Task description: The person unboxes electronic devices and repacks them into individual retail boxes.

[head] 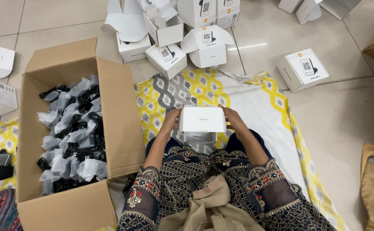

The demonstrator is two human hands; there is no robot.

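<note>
Both hands clamp one white box [202, 119]: left hand [173, 121] on its left side, right hand [233, 120] on its right, fingers wrapped. Open carton [114, 107] of bagged black cables [71, 132] just left.

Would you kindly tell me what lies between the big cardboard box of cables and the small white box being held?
In the head view, only the patterned yellow cloth and the left hand lie between the cardboard box and the white box.

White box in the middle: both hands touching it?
Touching. Head view shows the left hand on the white box left edge and the right hand on its right edge.
</note>
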